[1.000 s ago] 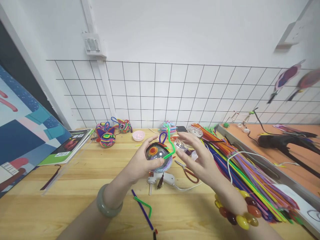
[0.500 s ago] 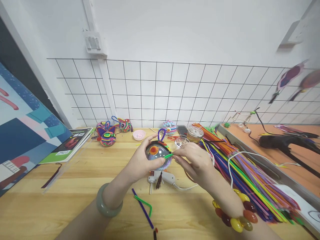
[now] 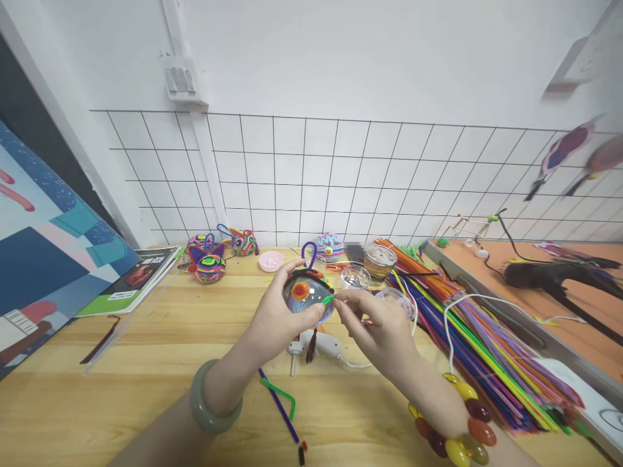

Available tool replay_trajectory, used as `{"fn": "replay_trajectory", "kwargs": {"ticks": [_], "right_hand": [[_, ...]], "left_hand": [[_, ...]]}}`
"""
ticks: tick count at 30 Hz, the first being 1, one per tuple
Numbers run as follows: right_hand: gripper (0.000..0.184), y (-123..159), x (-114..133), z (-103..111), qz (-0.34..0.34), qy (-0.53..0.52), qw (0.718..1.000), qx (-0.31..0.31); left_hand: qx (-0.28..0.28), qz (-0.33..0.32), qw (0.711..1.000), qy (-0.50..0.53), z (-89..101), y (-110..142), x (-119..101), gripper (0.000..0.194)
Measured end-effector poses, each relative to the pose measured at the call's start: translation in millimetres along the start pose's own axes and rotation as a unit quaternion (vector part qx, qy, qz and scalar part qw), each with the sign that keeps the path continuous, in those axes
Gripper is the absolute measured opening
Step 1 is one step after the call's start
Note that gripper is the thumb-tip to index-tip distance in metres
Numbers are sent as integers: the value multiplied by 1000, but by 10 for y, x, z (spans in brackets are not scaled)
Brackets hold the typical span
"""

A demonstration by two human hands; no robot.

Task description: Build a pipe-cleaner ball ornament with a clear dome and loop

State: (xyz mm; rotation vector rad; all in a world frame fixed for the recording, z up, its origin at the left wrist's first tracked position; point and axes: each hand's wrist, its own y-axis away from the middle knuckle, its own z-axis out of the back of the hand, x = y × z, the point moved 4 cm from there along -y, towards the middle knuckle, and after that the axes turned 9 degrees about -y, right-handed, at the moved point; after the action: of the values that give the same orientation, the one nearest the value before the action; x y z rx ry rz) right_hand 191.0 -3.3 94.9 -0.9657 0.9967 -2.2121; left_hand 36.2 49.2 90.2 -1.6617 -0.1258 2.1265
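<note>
My left hand [image 3: 277,318] is wrapped round a clear plastic ball [image 3: 312,295] decorated with an orange eye, coloured strips along its top, a purple loop and a dark tassel [image 3: 311,348] below. At the ball's right side my right hand [image 3: 377,321] pinches the end of a green pipe cleaner [image 3: 328,299], which lies against the ball by my left thumb. Behind and below the ball a white glue gun [image 3: 318,344] rests on the table. Closer to me lie a bent green pipe cleaner [image 3: 287,394] and a purple pipe cleaner [image 3: 282,408].
Colourful finished ornaments [image 3: 209,263] stand at the back left, near a pink bowl [image 3: 270,261]. Clear dishes [image 3: 355,277] and a jar [image 3: 379,263] sit behind my right hand. A big bundle of pipe cleaners [image 3: 477,344] and a white cable [image 3: 446,331] fill the right side.
My right fingers have shifted slightly along the ball's right edge, and less of the green pipe cleaner shows. The purple loop leans a little further left. My left hand keeps its hold.
</note>
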Motion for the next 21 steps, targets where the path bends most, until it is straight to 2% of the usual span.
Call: {"fn": "replay_trajectory", "kwargs": {"ticks": [7, 15, 21], "right_hand": [[11, 27, -9, -30, -50, -28, 998, -7], [7, 44, -11, -36, -37, 4, 999, -35], [9, 31, 6, -45, -27, 2, 1000, -13]], "left_hand": [[-16, 23, 1000, 14, -62, 26, -8, 61], [-31, 59, 996, 62, -130, 60, -46, 62], [-35, 48, 996, 70, -96, 39, -9, 60]]}}
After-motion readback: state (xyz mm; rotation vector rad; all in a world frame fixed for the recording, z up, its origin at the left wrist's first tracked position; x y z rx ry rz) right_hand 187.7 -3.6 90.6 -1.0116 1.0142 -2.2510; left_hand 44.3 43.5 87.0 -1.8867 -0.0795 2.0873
